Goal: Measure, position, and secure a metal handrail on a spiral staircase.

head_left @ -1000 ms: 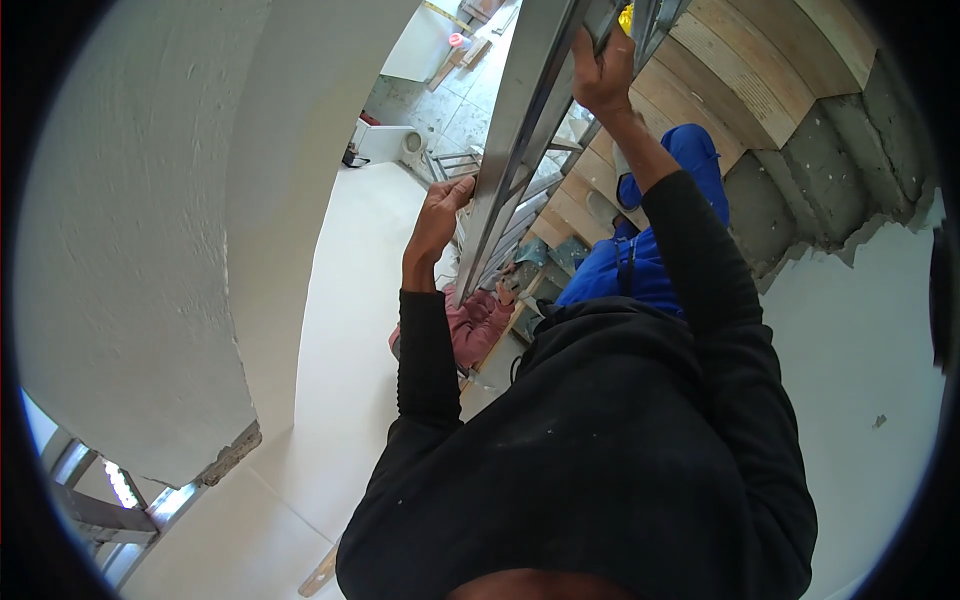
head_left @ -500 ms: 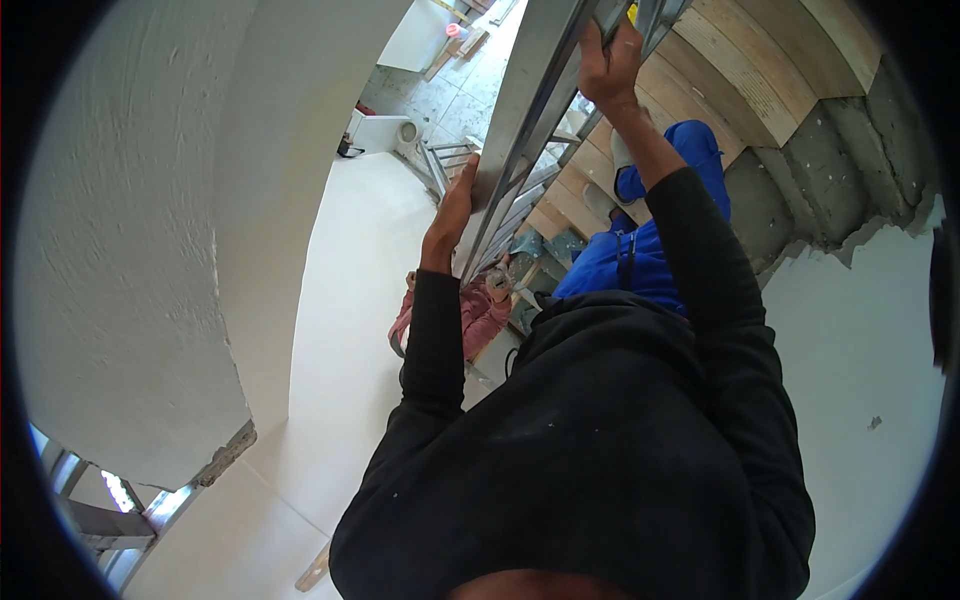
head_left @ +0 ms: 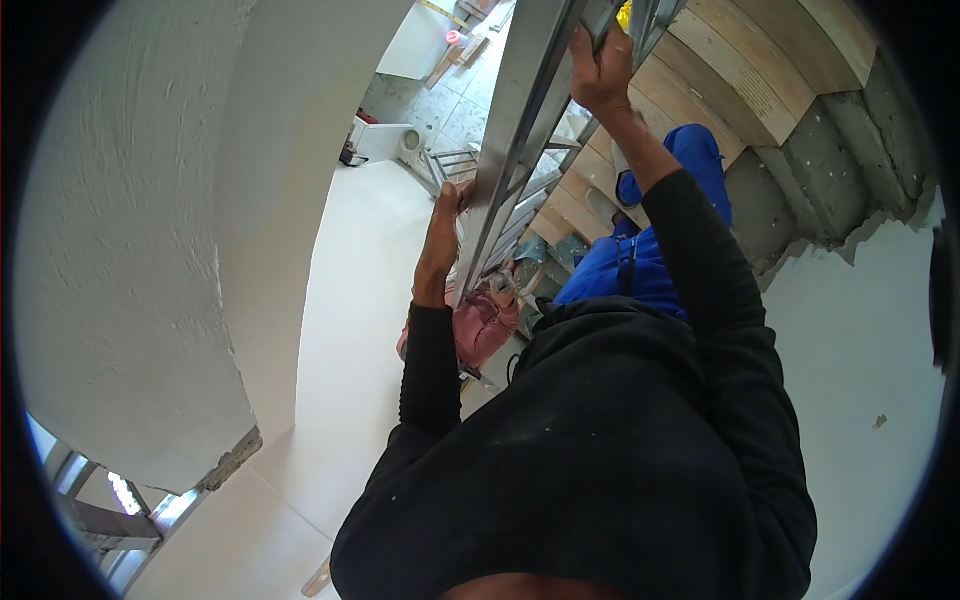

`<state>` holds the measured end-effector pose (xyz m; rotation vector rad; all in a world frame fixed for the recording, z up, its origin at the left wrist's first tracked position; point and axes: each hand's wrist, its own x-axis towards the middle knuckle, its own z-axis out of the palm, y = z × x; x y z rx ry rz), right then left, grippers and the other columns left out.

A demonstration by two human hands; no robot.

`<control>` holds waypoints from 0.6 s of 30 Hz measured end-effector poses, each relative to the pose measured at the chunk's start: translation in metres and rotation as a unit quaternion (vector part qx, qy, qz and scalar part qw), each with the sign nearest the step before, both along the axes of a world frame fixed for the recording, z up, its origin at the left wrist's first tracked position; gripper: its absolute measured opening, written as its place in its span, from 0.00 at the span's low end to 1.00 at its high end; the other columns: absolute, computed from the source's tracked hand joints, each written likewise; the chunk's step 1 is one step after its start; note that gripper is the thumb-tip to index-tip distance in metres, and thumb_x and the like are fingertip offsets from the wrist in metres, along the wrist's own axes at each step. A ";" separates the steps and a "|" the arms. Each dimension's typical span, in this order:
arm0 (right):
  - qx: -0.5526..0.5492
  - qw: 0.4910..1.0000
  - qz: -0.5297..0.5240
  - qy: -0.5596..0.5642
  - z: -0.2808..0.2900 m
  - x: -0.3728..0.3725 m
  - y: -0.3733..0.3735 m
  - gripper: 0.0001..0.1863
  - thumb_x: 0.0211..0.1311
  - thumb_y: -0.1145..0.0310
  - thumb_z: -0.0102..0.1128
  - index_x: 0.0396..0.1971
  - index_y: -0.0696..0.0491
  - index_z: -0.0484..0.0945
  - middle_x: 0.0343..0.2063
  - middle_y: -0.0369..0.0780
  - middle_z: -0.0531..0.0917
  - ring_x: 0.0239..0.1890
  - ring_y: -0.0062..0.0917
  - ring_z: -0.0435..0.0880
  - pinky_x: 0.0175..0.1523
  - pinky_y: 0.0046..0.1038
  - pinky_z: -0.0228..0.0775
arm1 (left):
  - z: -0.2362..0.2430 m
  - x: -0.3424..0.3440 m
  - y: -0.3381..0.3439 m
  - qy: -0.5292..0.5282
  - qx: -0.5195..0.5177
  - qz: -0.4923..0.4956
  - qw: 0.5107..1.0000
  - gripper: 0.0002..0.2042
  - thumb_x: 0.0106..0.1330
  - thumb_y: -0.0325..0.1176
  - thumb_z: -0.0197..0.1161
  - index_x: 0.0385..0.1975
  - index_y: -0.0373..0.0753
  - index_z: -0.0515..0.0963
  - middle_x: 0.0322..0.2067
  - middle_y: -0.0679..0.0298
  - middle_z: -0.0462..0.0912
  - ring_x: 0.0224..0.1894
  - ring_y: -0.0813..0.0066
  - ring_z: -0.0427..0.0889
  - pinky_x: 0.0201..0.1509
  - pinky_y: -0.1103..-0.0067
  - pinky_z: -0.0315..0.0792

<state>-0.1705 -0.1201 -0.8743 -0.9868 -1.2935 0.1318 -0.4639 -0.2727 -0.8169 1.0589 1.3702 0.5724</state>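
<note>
A long silver metal ladder (head_left: 517, 120) runs at a slant down the stairwell, from the top middle toward the lower left. On its right side, near the top, my right hand (head_left: 604, 80) is closed around a metal part of it. My left hand (head_left: 455, 196) grips the ladder's left rail lower down, its fingers partly hidden by the rail. Below the ladder's lower end is another person in a pinkish-red top (head_left: 483, 330), with one hand (head_left: 502, 288) raised close to the ladder.
Curved stairs with wood-look treads (head_left: 735, 75) rise to the right, beside bare grey concrete steps (head_left: 830, 180). A white curved wall (head_left: 360, 260) stands left, with a rough plastered edge (head_left: 130, 250). A tiled floor (head_left: 450, 105) lies far below, with a smaller metal ladder (head_left: 452, 163) and wood scraps.
My left wrist has turned and the hand sits slightly lower on the rail. My right hand and the ladder's top have shifted a little left. The other person has moved slightly right.
</note>
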 end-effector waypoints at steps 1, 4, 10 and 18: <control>-0.009 0.988 -0.095 -0.122 -0.006 0.005 -0.002 0.08 0.70 0.78 0.55 0.42 0.66 0.80 0.36 0.51 0.82 0.34 0.46 0.79 0.35 0.45 0.68 | 0.000 0.005 0.002 0.012 -0.007 0.011 1.000 0.40 0.81 0.62 0.35 0.70 0.26 0.65 0.68 0.50 0.72 0.71 0.61 0.67 0.78 0.71 0.54; -0.089 0.989 0.068 0.098 0.034 -0.013 -0.012 0.12 0.74 0.64 0.56 0.36 0.59 0.77 0.19 0.39 0.78 0.20 0.24 0.73 0.26 0.31 0.63 | -0.007 0.012 -0.005 0.164 -0.013 0.047 0.985 0.42 0.80 0.65 0.35 0.70 0.27 0.66 0.68 0.48 0.71 0.71 0.64 0.65 0.78 0.71 0.52; -0.035 0.995 0.032 0.089 0.031 -0.003 -0.005 0.12 0.71 0.64 0.59 0.33 0.58 0.78 0.18 0.41 0.80 0.20 0.29 0.81 0.28 0.32 0.70 | -0.005 -0.003 -0.011 0.052 0.021 0.024 0.998 0.42 0.80 0.64 0.34 0.68 0.24 0.69 0.67 0.47 0.73 0.73 0.58 0.67 0.78 0.70 0.55; -0.078 0.988 0.050 0.126 0.034 -0.005 -0.008 0.13 0.72 0.63 0.59 0.33 0.59 0.78 0.19 0.40 0.80 0.21 0.28 0.79 0.30 0.32 0.70 | -0.006 0.011 0.000 0.205 0.074 -0.041 0.975 0.40 0.80 0.63 0.35 0.42 0.26 0.81 0.41 0.49 0.85 0.46 0.64 0.77 0.62 0.69 0.68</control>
